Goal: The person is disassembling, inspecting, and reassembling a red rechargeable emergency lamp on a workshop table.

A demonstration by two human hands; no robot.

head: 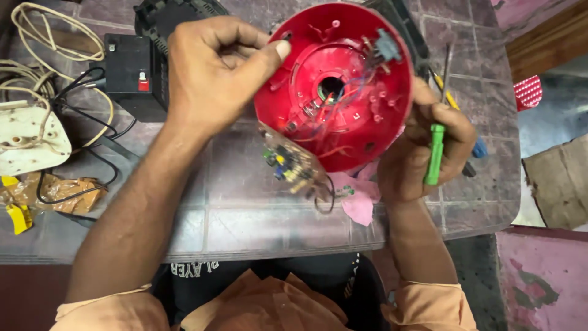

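Lying at the far left of the grey tiled table [245, 233] are a white plug block [27, 138] and coiled cords, with a black box [136, 76] just behind. The left hand [211, 70] pinches the rim of a round red housing [343, 86], thumb pressed on its edge. A small circuit board [291, 164] hangs on wires below it. The right hand [422, 153] props the housing's other side, fingers closed on a green-handled screwdriver [435, 153]; its tip seems hidden.
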